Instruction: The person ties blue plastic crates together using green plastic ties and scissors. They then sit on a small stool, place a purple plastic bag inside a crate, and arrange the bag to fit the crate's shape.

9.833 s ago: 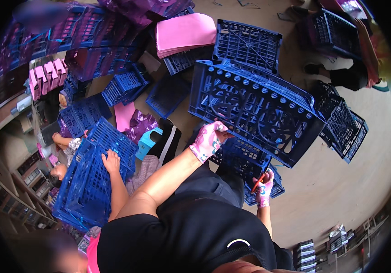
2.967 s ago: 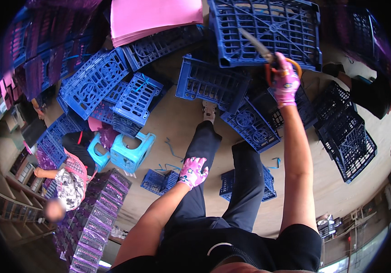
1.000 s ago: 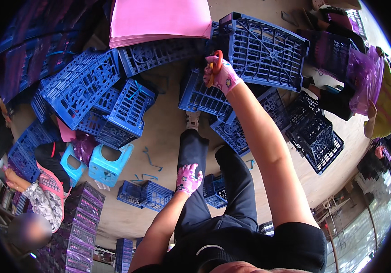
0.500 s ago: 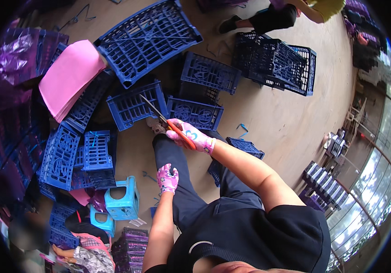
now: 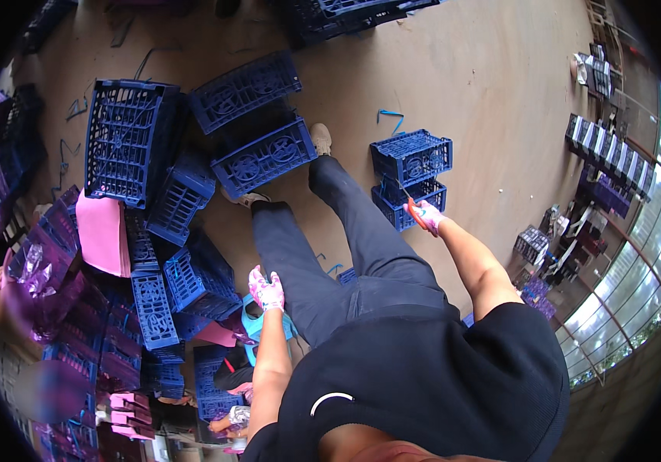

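My right hand (image 5: 429,219), in a pink patterned glove, is closed around red-handled scissors (image 5: 415,214). Their blades hardly show from here. Just beyond that hand, two blue plastic crates stand one above the other: the upper crate (image 5: 412,156) and the lower crate (image 5: 392,212). My left hand (image 5: 266,291), gloved likewise, hangs beside my left thigh with fingers apart and nothing in it. A light-blue plastic stool (image 5: 253,323) is partly hidden behind it. Ahead of my feet lie two more blue crates, the nearer crate (image 5: 265,158) and the farther crate (image 5: 245,91).
To the left is a heap of blue crates, including a tall crate (image 5: 126,142), with pink sheets (image 5: 103,231) beside it. Blue strap scraps, among them a strap (image 5: 392,117), lie on the floor. Another person's hand (image 5: 219,423) shows at the lower left.
My view has swung to the right, so the crate heap sits differently. My right hand has moved rightward with the scissors, to the two stacked crates. My left hand stays low and empty.
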Motion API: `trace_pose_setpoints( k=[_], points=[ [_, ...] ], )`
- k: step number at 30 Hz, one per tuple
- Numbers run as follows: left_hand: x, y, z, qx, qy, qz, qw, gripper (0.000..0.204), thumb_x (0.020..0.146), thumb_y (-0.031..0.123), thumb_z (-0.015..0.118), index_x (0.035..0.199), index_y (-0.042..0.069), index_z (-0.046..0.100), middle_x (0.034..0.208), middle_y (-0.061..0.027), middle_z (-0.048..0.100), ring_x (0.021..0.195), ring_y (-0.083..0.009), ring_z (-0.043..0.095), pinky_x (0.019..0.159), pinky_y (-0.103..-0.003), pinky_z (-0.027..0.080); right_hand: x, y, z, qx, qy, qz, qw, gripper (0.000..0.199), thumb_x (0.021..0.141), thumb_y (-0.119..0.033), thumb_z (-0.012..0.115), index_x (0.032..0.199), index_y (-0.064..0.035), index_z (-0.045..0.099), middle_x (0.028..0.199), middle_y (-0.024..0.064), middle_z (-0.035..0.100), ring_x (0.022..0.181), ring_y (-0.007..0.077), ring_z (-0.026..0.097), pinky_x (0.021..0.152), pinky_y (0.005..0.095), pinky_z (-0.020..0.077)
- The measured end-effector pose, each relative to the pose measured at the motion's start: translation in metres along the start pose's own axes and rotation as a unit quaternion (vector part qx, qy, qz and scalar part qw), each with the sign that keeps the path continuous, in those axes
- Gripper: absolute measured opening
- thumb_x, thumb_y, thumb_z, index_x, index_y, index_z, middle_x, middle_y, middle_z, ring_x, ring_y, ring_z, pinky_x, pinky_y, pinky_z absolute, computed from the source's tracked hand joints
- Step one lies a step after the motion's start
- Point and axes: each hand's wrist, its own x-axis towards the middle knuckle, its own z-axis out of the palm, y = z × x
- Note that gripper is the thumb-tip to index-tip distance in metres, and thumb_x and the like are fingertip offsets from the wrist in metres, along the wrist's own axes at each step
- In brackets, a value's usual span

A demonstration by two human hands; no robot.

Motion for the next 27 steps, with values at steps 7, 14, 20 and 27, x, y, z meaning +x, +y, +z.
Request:
trace_pose_setpoints(
  k=[7, 14, 20, 27],
  points=[
    [-0.056, 0.002, -0.004, -0.061, -0.071, -0.090, 0.991, 0.043, 0.079, 0.024, 0.064, 0.117, 0.006, 0.053, 0.114, -0.0158, 0.055, 0.106, -0.0316, 0.054, 0.092, -0.038, 0.043, 0.026, 0.118, -0.011, -0.176, -0.017, -0.013, 0.984, 0.079, 0.073, -0.058, 0.061, 0.121, 0.0039, 0.046, 0.118, 0.0222, 0.059, 0.111, 0.0347, 0.056, 0.091, 0.0368, 0.0451],
    [-0.044, 0.120, -0.005, -0.160, -0.018, 0.060, 0.985, 0.037, 0.080, 0.013, 0.065, 0.114, 0.002, 0.055, 0.114, -0.0159, 0.056, 0.107, -0.0300, 0.055, 0.094, -0.036, 0.043, 0.000, 0.125, -0.009, -0.024, -0.015, 0.003, 1.000, 0.093, 0.070, -0.070, 0.058, 0.128, 0.0015, 0.041, 0.125, 0.0230, 0.053, 0.119, 0.0350, 0.050, 0.097, 0.0371, 0.0398],
    [-0.050, 0.153, -0.004, 0.021, -0.067, 0.259, 0.963, 0.039, 0.079, 0.019, 0.065, 0.115, 0.006, 0.056, 0.116, -0.0128, 0.057, 0.112, -0.0305, 0.051, 0.099, -0.038, 0.038, 0.035, 0.202, 0.051, 0.030, 0.008, 0.013, 0.999, 0.094, 0.073, -0.070, 0.051, 0.137, -0.0022, 0.034, 0.127, 0.0215, 0.053, 0.118, 0.0354, 0.051, 0.098, 0.0385, 0.0414],
    [-0.074, 0.101, 0.059, 0.164, -0.130, 0.220, 0.953, 0.046, 0.081, 0.027, 0.064, 0.121, 0.007, 0.051, 0.123, -0.0140, 0.052, 0.119, -0.0313, 0.045, 0.102, -0.040, 0.034, 0.081, 0.187, 0.065, -0.109, 0.073, 0.034, 0.991, 0.068, 0.078, -0.053, 0.057, 0.124, -0.0052, 0.045, 0.112, 0.0196, 0.062, 0.106, 0.0339, 0.060, 0.089, 0.0426, 0.0473]
  ],
)
